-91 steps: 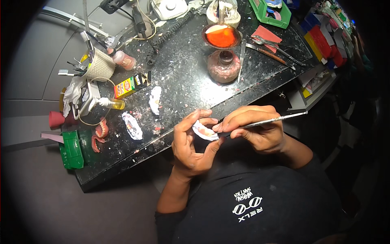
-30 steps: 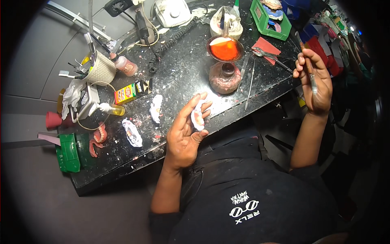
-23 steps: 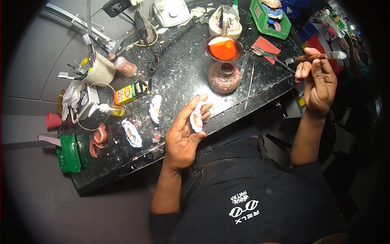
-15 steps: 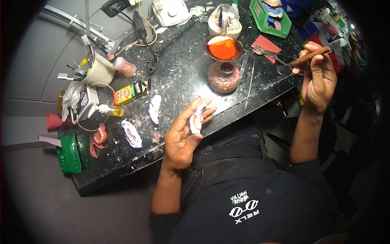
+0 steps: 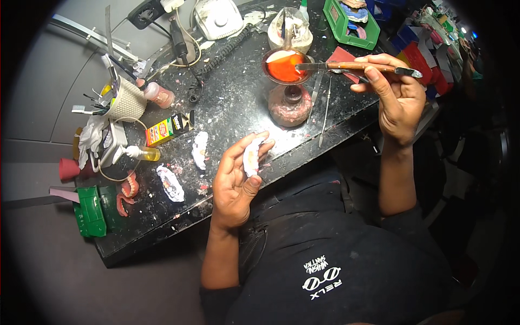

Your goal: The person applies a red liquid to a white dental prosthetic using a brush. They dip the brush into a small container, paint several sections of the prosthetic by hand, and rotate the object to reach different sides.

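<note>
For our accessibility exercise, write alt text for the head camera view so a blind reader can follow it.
Seen from above, a person's right hand holds a wooden-handled metal tool with its tip over a small dish of orange wax, while the left hand holds a white dental cast. More casts, pink dentures and tools litter the black speckled bench.

Light is fairly bright and even over the black worktop [image 5: 238, 108], with small glints on its speckled surface, and falls off into a dark circular vignette at the corners. Fisheye bending curves the bench edge and the grey wall [image 5: 49, 81] toward the rim. The far right edge is dim, cluttered and soft.
</note>
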`<state>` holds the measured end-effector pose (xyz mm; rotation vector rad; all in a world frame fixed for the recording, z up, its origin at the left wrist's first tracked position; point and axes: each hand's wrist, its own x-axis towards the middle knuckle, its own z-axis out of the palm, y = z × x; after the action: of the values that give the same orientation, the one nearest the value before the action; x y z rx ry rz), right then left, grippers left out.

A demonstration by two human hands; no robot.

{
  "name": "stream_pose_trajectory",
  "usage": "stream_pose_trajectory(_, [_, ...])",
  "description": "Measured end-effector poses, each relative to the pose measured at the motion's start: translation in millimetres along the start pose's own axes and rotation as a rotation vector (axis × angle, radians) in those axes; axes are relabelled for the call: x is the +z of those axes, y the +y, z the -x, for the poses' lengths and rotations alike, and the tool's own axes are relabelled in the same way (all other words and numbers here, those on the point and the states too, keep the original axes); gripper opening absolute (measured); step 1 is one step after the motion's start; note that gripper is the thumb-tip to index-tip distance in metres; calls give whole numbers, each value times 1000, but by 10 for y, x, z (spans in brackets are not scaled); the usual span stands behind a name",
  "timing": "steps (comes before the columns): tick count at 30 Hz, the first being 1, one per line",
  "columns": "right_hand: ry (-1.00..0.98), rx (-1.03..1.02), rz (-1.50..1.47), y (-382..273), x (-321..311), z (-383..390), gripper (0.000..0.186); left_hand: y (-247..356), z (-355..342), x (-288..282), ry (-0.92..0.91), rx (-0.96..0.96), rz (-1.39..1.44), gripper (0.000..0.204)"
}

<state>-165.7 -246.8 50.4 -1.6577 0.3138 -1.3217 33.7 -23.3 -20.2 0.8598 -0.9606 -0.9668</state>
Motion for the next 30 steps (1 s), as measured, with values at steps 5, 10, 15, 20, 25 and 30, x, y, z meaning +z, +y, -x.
stream_pose_trajectory(5, [47, 55, -24, -89, -50, 32, 19, 18, -3, 12, 7, -12, -1, 66])
stream_pose_trajectory(10, [31, 77, -36, -25, -44, 146, 15, 18, 9, 2, 29, -10, -37, 67])
stream_pose_trajectory(15, [102, 120, -32, 59, -25, 207, 15, 8, 1, 7, 35, -14, -31, 66])
stream_pose_trajectory(20, [114, 122, -47, 101, -15, 215, 15, 13, 5, 5, 36, -13, -39, 66])
stream_pose_trajectory(25, [98, 119, -42, 80, -8, 200, 15, 8, -2, 10, 48, -7, -45, 67])
stream_pose_trajectory(30, [93, 122, -39, 92, -1, 201, 15, 7, -1, 6, 49, -14, -51, 68])
